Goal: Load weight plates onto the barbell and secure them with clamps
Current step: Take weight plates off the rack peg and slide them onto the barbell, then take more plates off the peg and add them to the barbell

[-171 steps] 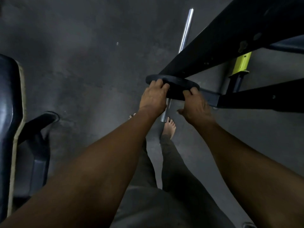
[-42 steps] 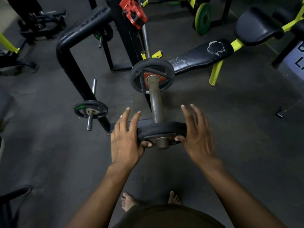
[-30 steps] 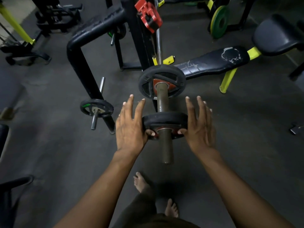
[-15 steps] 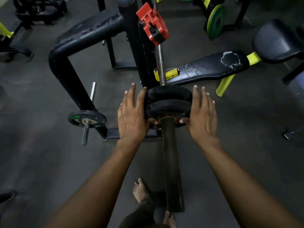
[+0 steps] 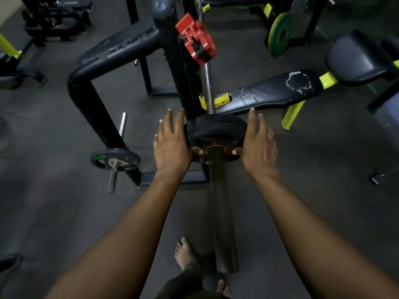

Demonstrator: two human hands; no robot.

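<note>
Left hand (image 5: 170, 145) and right hand (image 5: 258, 145) are flanking black weight plates (image 5: 216, 128) on barbell sleeve (image 5: 220, 201), thumbs pressing the face.

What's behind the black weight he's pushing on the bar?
Another black plate sits right behind the front plate, touching it. Beyond, the barbell carries a red clamp. Anything between the plates is hidden.

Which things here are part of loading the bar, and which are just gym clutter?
In the job: black weight plates on the barbell sleeve, left hand, right hand, red clamp.
Lying about: small plate on peg, green plate, torn bench pad.
</note>
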